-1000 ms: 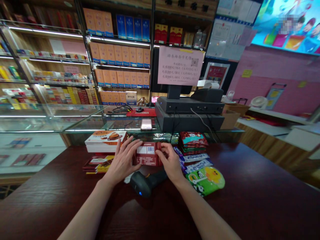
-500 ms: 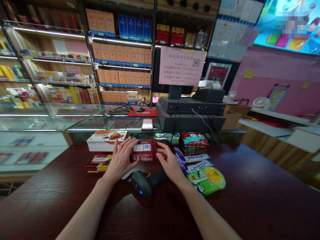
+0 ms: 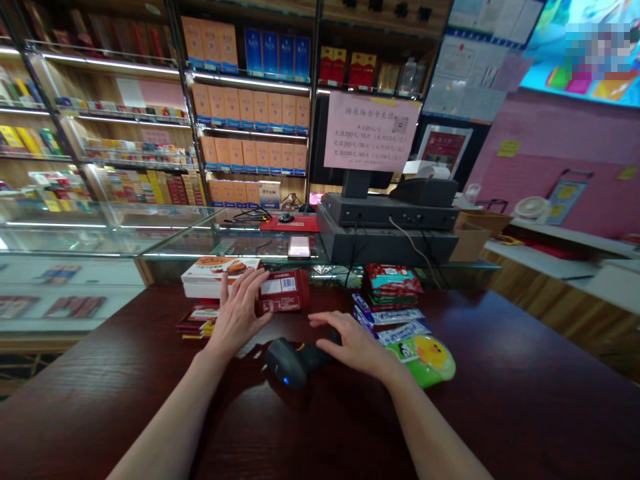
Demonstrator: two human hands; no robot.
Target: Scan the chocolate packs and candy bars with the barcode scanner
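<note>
A dark red snack packet (image 3: 293, 293), its barcode label facing me, is near the back of the dark wooden counter. My left hand (image 3: 240, 310) has it by the left edge, with fingers over the edge and thumb by the lower corner. My right hand (image 3: 357, 343) holds nothing, its fingers apart. It hovers over the handle of a black barcode scanner (image 3: 287, 363), which lies on the counter with a blue light lit. Left of the packet is a white box (image 3: 203, 290) with an orange-brown print, partly behind my left hand.
Flat packets (image 3: 193, 323) lie in front of the box. To the right are a stack of red-brown packets (image 3: 393, 287), blue-and-white stick packs (image 3: 397, 317) and a green bag with a yellow duck (image 3: 433, 360). Behind stand a glass counter (image 3: 235, 247) and a cash register (image 3: 390, 233).
My right hand has come off the packet's right side and drawn back toward the scanner. The packet has shifted slightly away and left with my left hand.
</note>
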